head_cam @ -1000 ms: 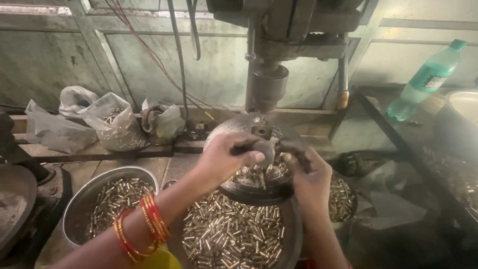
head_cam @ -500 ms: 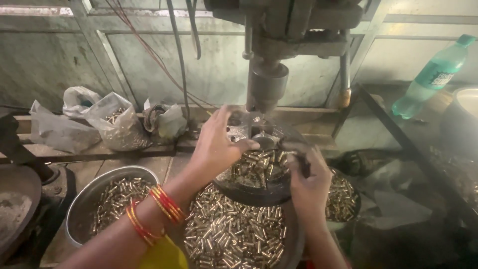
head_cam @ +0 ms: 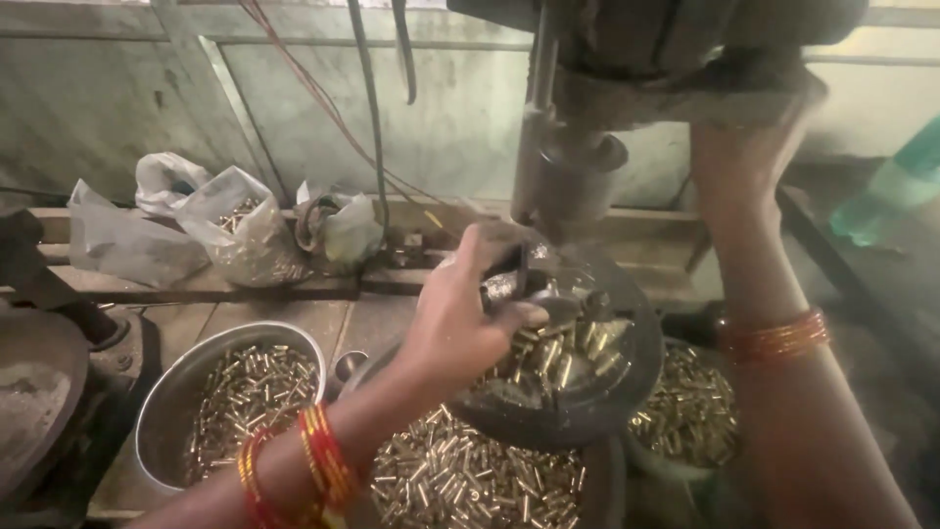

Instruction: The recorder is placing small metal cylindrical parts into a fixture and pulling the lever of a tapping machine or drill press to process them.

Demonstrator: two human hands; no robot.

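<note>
While the left hand point(head_cam: 460, 323) pinches a small metal piece point(head_cam: 501, 287), the raised right hand point(head_cam: 749, 162) seemingly grips the machine point(head_cam: 676, 49).

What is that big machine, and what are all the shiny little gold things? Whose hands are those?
The picture comes from a camera worn on a person's head, looking down, so both hands are that person's own. The big grey machine is a press or drill standing over a dark round tray. The gold things are small brass tubes, heaped in that tray and in the steel bowl on the left. The left hand pinches a small metal piece at the tray, under the machine's tip. The right hand reaches up to the machine's top; what it grips is hidden. Plastic bags sit behind.
</note>
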